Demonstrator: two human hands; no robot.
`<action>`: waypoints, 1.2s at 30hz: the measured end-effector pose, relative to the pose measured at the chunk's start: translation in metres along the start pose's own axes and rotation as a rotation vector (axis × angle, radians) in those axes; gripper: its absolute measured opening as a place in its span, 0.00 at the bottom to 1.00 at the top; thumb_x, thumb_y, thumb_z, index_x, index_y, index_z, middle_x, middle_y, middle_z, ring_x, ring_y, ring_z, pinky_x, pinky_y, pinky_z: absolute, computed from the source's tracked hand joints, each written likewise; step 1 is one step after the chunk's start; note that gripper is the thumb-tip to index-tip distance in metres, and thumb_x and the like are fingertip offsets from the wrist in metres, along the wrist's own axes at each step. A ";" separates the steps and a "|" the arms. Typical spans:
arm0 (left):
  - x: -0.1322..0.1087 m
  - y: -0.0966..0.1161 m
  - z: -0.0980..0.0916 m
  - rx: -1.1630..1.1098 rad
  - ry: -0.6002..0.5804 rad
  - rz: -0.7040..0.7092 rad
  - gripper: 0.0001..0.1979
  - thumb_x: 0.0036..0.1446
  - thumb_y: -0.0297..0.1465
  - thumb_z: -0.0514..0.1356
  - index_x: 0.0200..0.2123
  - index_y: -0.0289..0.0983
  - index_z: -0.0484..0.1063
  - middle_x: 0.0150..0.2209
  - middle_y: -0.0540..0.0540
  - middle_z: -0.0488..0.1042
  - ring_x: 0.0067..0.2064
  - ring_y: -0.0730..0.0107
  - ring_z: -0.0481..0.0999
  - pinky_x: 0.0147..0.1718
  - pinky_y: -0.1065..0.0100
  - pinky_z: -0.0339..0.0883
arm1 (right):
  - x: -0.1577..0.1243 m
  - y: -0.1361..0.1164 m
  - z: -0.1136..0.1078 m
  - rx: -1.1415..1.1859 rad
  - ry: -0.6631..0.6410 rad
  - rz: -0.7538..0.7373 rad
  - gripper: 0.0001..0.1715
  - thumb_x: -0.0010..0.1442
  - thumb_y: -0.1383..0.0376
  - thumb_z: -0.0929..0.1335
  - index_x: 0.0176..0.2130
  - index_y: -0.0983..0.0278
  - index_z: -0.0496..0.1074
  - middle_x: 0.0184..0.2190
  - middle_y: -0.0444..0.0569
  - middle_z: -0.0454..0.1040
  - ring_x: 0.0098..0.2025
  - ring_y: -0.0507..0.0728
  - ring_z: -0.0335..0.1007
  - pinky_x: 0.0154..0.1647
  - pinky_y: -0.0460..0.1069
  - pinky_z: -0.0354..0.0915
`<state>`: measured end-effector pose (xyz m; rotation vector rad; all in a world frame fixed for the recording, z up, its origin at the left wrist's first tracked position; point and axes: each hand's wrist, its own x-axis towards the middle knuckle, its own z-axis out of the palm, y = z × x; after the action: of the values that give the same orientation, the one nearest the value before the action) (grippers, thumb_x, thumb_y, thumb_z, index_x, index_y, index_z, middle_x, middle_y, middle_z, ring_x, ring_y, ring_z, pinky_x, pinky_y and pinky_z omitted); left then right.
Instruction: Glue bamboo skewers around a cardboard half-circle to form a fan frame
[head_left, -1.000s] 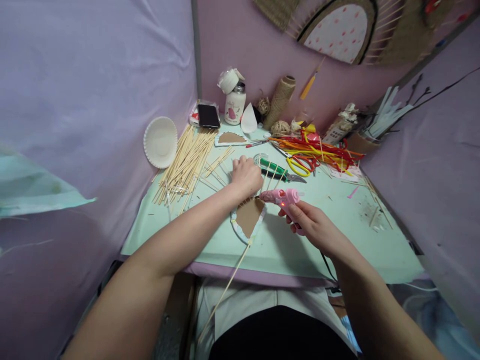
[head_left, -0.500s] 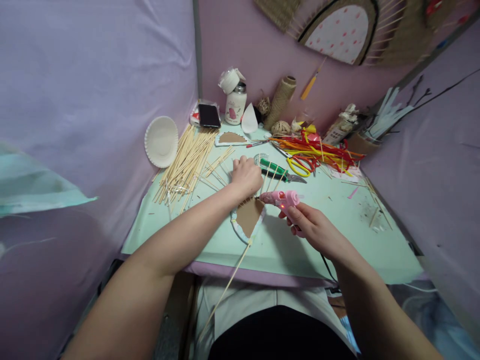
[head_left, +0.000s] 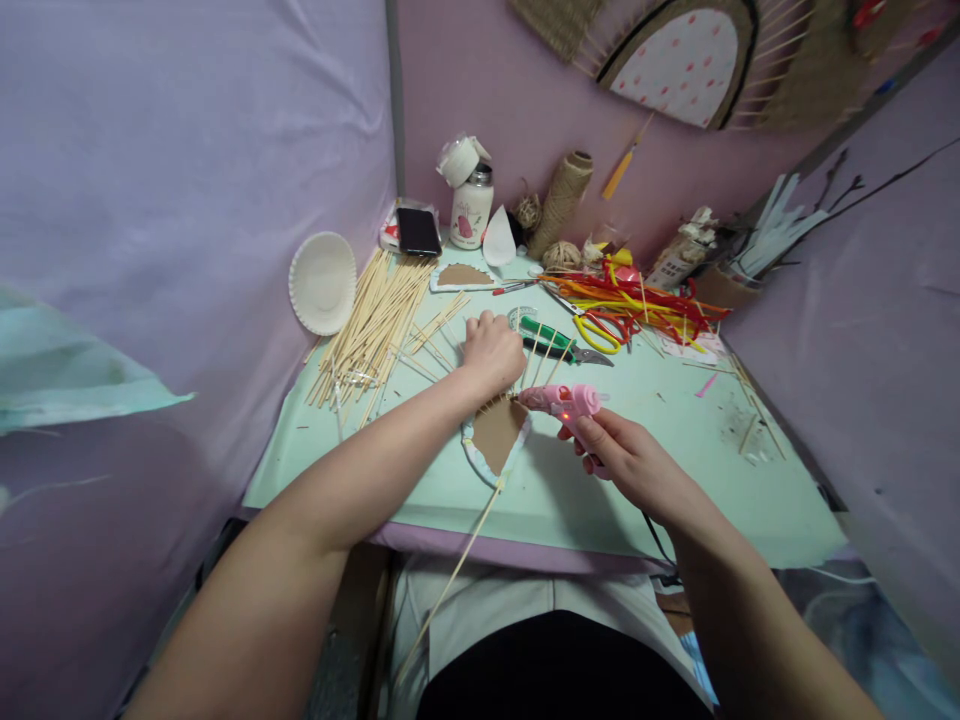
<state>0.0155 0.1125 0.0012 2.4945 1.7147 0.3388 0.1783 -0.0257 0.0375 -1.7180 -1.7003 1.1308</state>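
Observation:
In my right hand (head_left: pixel 619 445) is a pink glue gun (head_left: pixel 566 402), its small light glowing orange. The gun's nozzle points left, at the upper edge of a pointed cardboard piece (head_left: pixel 499 440) with a padded, pale patterned rim. My left hand (head_left: pixel 493 352) is closed above that edge; its fingertips, and whatever they pinch, are hidden behind the knuckles. Thin wooden sticks (head_left: pixel 538 357) fan out from the upper edge on both sides of this hand. One long stick (head_left: pixel 454 575) runs from the piece's lower tip over the table edge towards my lap.
A pile of wooden sticks (head_left: pixel 371 335) lies left, beside a white paper plate (head_left: pixel 322 284). Green pruning shears (head_left: pixel 551 338) and yellow-handled scissors (head_left: pixel 600 330) lie beyond my hands. Behind are a phone (head_left: pixel 418 232), a white jar (head_left: pixel 471 212), a twine spool (head_left: pixel 561 205) and red-orange strips (head_left: pixel 660 305).
The glue gun and my right hand have dipped very slightly. My left hand and the cardboard piece stay in place.

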 end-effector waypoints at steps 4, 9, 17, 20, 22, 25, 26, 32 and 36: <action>0.000 -0.001 0.001 0.004 0.009 0.000 0.16 0.60 0.30 0.53 0.42 0.33 0.80 0.48 0.35 0.73 0.53 0.50 0.61 0.49 0.54 0.53 | 0.000 -0.001 0.001 0.009 0.006 0.007 0.30 0.62 0.40 0.61 0.34 0.63 0.70 0.27 0.47 0.69 0.26 0.54 0.65 0.27 0.49 0.63; 0.000 -0.001 0.000 0.005 0.014 0.008 0.16 0.60 0.30 0.53 0.42 0.31 0.80 0.47 0.33 0.73 0.52 0.49 0.63 0.49 0.53 0.54 | 0.000 -0.001 0.002 0.012 0.003 0.003 0.32 0.62 0.39 0.60 0.35 0.63 0.70 0.27 0.47 0.68 0.26 0.54 0.65 0.27 0.49 0.63; -0.001 0.000 0.000 -0.010 0.004 -0.002 0.15 0.61 0.30 0.53 0.42 0.33 0.79 0.47 0.35 0.72 0.53 0.49 0.62 0.50 0.53 0.54 | -0.002 0.000 0.001 -0.003 -0.001 0.007 0.30 0.63 0.40 0.60 0.35 0.63 0.69 0.27 0.47 0.68 0.26 0.53 0.65 0.26 0.48 0.62; -0.001 0.000 -0.001 0.003 0.002 -0.005 0.16 0.61 0.30 0.53 0.42 0.33 0.79 0.48 0.35 0.73 0.53 0.50 0.62 0.50 0.54 0.54 | -0.001 -0.002 0.001 -0.005 0.011 0.007 0.30 0.63 0.40 0.60 0.35 0.63 0.69 0.27 0.47 0.68 0.26 0.53 0.64 0.26 0.49 0.62; -0.001 0.000 -0.001 0.011 -0.005 -0.008 0.16 0.61 0.30 0.53 0.42 0.33 0.79 0.48 0.35 0.73 0.53 0.50 0.62 0.50 0.54 0.54 | 0.000 -0.004 0.001 -0.004 0.022 0.007 0.31 0.62 0.40 0.60 0.36 0.64 0.70 0.28 0.47 0.68 0.26 0.53 0.64 0.26 0.49 0.62; 0.000 0.000 -0.001 0.013 -0.003 -0.008 0.16 0.61 0.30 0.53 0.42 0.33 0.79 0.48 0.35 0.73 0.53 0.50 0.62 0.49 0.54 0.54 | 0.002 -0.004 0.002 -0.004 0.033 0.004 0.32 0.61 0.39 0.60 0.36 0.64 0.70 0.27 0.47 0.68 0.27 0.54 0.64 0.27 0.49 0.63; 0.000 0.000 0.000 0.013 0.000 -0.007 0.16 0.61 0.30 0.53 0.42 0.33 0.79 0.48 0.35 0.73 0.53 0.50 0.62 0.49 0.54 0.54 | 0.003 -0.004 0.002 -0.006 0.035 0.002 0.32 0.61 0.39 0.60 0.36 0.64 0.70 0.27 0.47 0.68 0.27 0.54 0.65 0.27 0.49 0.63; -0.001 -0.001 0.000 0.016 0.007 -0.004 0.16 0.61 0.30 0.53 0.43 0.33 0.79 0.48 0.35 0.73 0.53 0.50 0.62 0.49 0.54 0.54 | 0.005 -0.001 0.002 -0.020 0.044 -0.013 0.33 0.61 0.38 0.60 0.35 0.64 0.70 0.27 0.48 0.68 0.27 0.54 0.65 0.28 0.49 0.64; 0.000 -0.001 0.002 0.025 0.014 -0.005 0.16 0.60 0.30 0.53 0.43 0.33 0.79 0.48 0.35 0.73 0.52 0.51 0.62 0.49 0.54 0.54 | 0.005 -0.001 0.003 -0.029 0.042 -0.009 0.32 0.61 0.39 0.60 0.36 0.64 0.70 0.27 0.47 0.68 0.26 0.54 0.65 0.27 0.49 0.63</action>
<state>0.0151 0.1129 -0.0005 2.5108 1.7398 0.3369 0.1748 -0.0215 0.0357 -1.7375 -1.7048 1.0638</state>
